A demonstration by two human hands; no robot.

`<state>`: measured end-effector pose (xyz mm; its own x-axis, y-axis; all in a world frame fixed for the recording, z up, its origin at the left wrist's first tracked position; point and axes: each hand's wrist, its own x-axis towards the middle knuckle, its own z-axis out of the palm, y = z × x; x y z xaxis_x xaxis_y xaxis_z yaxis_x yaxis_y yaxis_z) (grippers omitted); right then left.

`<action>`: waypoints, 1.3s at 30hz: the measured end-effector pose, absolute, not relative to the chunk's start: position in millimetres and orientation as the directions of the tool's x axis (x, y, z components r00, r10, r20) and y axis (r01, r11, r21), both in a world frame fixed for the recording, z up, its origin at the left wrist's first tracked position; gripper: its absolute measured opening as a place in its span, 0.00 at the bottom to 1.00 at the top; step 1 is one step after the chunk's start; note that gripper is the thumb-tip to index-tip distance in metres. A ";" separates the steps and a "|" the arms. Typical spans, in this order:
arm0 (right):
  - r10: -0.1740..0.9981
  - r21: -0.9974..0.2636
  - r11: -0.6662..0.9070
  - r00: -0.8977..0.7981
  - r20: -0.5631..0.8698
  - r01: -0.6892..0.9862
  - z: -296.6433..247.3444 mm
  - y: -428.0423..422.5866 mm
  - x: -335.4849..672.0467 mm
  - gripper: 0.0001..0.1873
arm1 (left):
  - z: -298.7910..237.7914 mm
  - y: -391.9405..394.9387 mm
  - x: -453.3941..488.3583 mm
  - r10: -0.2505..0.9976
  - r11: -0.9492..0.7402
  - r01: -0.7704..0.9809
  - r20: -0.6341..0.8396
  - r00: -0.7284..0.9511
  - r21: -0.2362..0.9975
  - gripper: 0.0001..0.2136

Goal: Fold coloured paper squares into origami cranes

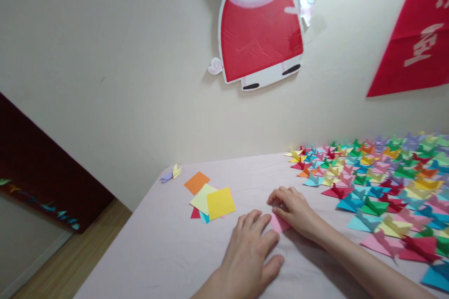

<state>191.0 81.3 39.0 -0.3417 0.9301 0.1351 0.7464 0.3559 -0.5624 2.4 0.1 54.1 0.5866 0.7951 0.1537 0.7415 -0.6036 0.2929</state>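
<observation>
A small piece of pink paper (279, 224) lies on the pale cloth-covered surface between my two hands. My left hand (249, 251) rests palm down at its left side, fingers spread, with the index fingertip near the paper's edge. From the right, my right hand (295, 209) reaches over the paper with bent fingers, thumb and fingertips close together at its far edge; they partly hide it. Beyond my left hand is a loose pile of square paper sheets, with a yellow sheet (220, 203) on top, a pale yellow sheet (200, 200) and an orange sheet (197, 182).
Rows of colourful folded paper cranes (382, 191) cover the right side of the surface. Two folded paper pieces (171, 174), yellow and purple, sit at the far left corner. A wall (157, 79) with a cartoon cutout (261, 37) and red banner (403, 56) stands behind.
</observation>
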 end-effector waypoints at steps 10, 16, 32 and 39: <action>0.879 -0.630 0.417 -0.468 0.096 0.655 48.4 79.5 207.5 0.17 | 53.7 -0.9 3.1 0.799 -0.599 0.741 0.155 0.582 0.303 0.12; 0.817 -0.667 0.452 -0.575 0.044 0.592 55.7 72.1 226.0 0.26 | 55.2 -0.7 3.0 0.790 -0.611 0.728 0.178 0.586 0.311 0.12; 0.769 -0.806 0.372 -0.639 -0.009 0.460 59.8 73.5 239.1 0.05 | 56.8 2.9 2.8 0.767 -0.636 0.670 0.214 0.605 0.384 0.17; 0.792 -0.794 0.382 -0.610 0.017 0.473 60.5 69.6 236.1 0.07 | 55.2 4.3 2.7 0.756 -0.651 0.675 0.213 0.619 0.347 0.12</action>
<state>236.1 69.6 60.5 -0.6103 0.7920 0.0170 0.4731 0.3816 -0.7941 2.7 4.3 55.2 0.6191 0.7560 0.2128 0.6752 -0.6507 0.3474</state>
